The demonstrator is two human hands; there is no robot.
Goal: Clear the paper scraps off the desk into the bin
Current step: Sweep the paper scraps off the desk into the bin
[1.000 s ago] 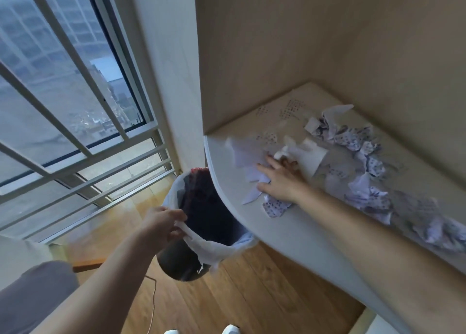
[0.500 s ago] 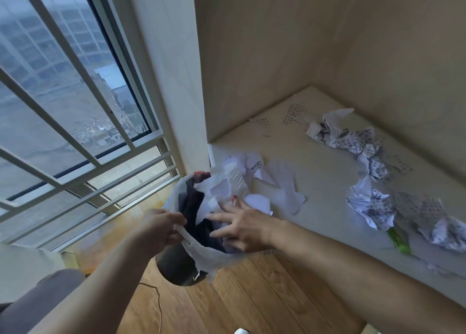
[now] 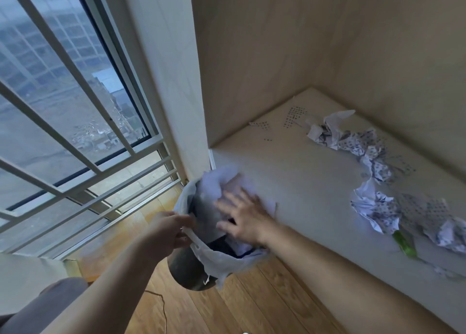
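beside the window, the desk (image 3: 290, 182) edge meets the bin (image 3: 186, 273). your left hand (image 3: 167, 229) pinches its liner while your spread right hand (image 3: 243, 216) pushes paper scraps (image 3: 216, 187) over the rim. loose sheets could miss and hit the floor.

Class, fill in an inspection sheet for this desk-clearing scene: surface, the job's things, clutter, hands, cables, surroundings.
Surface: pale desk, near-left part bare.
Job's things: crumpled paper scraps strewn along the desk's right side; bin with white liner on the floor at the desk's edge, white sheets blurred over its mouth.
Clutter: green object among the scraps.
Hands: left hand grips the liner rim; right hand open, fingers spread over the bin.
Cables: thin cord on the floor.
Surroundings: barred window, wooden floor.
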